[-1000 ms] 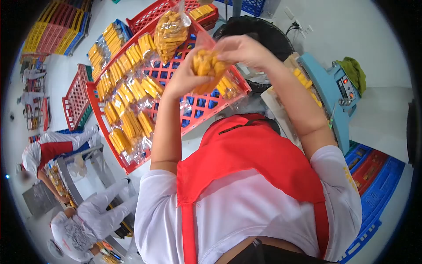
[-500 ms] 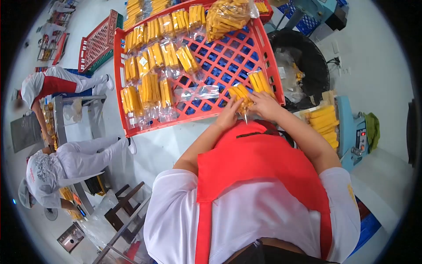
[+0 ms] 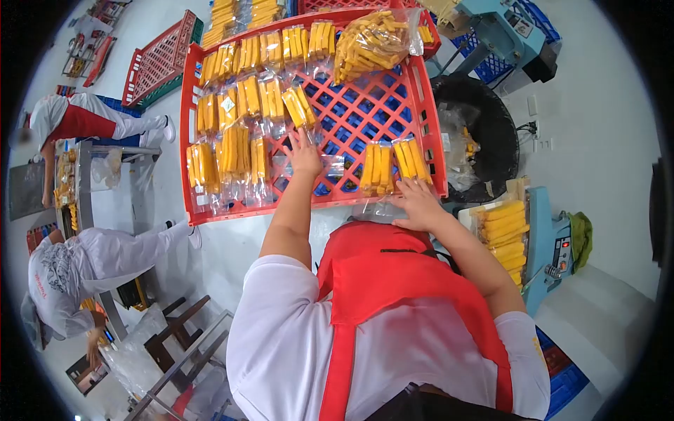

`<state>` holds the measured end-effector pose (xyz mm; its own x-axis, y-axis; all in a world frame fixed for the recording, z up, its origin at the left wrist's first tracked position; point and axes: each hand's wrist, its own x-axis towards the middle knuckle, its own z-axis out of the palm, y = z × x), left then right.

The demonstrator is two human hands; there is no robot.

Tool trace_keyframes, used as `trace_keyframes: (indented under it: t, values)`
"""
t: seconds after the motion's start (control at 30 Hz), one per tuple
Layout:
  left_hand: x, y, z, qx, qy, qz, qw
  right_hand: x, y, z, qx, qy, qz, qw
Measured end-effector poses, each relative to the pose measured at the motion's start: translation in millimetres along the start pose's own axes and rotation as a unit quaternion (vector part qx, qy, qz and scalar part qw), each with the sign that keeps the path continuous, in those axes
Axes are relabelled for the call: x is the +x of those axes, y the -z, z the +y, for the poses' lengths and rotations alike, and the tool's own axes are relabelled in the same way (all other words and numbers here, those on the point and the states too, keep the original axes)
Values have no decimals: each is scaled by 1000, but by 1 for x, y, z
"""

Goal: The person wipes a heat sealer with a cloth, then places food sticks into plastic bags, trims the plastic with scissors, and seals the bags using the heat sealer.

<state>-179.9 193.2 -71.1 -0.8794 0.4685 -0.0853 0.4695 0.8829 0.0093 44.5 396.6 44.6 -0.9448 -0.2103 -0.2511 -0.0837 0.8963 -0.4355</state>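
Note:
My left hand (image 3: 304, 154) is over the red lattice crate (image 3: 316, 199), fingers apart, its fingertips at the lower end of a tilted clear packet of yellow sticks (image 3: 300, 107). Beneath that hand lies a flat clear plastic bag (image 3: 333, 165). My right hand (image 3: 419, 205) is open at the crate's near rim, its fingertips by the bottom of a packet of yellow sticks (image 3: 411, 158). Just left of it lies another packet (image 3: 377, 167). Rows of similar packets (image 3: 239, 151) fill the crate's left side, and a large bag of loose yellow sticks (image 3: 372, 48) sits at its far right corner.
A black bin (image 3: 491, 133) holding plastic scraps stands right of the crate. Nearer, yellow sticks (image 3: 507, 235) lie beside a blue machine (image 3: 544, 256). A second blue machine (image 3: 509, 28) stands at the back right. Two people (image 3: 84, 274) work at tables on the left.
Both hands have let go of the packet at the near right, which now lies beside the other one. My left hand has moved left and forward; my right hand has drawn back slightly.

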Motion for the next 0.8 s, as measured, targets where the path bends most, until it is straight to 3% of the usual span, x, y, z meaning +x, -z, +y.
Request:
trace_keyframes:
  t: [0.1,0.13,0.17,0.23,0.27,0.3,0.33,0.37,0.4,0.43,0.47,0.5,0.53,0.6,0.63,0.7,0.73,0.77,0.8]
  values:
    - [14,-1,2,14,-22,14,1000,-3,3,6,-20,-21,6,1000]
    - [16,5,1,16,-39,74,996,-4,3,10,-20,-23,8,1000]
    - [19,12,1,17,-41,75,996,-3,5,15,10,-26,-24,999]
    - [26,45,2,-115,-49,109,986,3,13,22,41,-29,-52,997]
    - [36,66,-3,-163,-124,159,966,7,23,22,88,-65,-65,992]
    - [35,93,-1,-161,-126,160,966,10,31,21,136,-101,-78,982]
    - [32,125,3,-273,-49,85,957,12,35,21,138,-101,-74,982]
    - [30,155,7,-378,30,8,925,14,37,20,229,-96,24,968]
    - [27,181,7,-453,45,-50,889,17,41,20,315,-88,123,937]
    - [22,208,8,-451,40,-48,890,23,50,16,315,-88,129,936]
    - [15,234,11,-550,3,-121,826,31,61,9,494,-134,158,844]
    - [9,253,14,-638,-35,-191,745,36,68,4,652,-171,179,717]
    - [4,266,17,-636,-41,-188,747,38,69,5,651,-167,184,717]
    - [-1,287,27,-698,-127,-247,660,44,68,6,904,3,5,428]
    - [-3,295,36,-697,-133,-242,662,42,74,-6,902,10,7,432]
    - [-5,305,54,-802,-113,-289,511,29,81,-34,897,54,0,438]
    - [0,304,54,-805,-174,-334,458,27,82,-37,908,104,-27,404]
    - [-2,304,59,-803,-181,-334,458,25,86,-42,906,108,-22,408]
    - [-11,306,69,-842,-186,-245,444,24,95,-49,902,126,42,410]
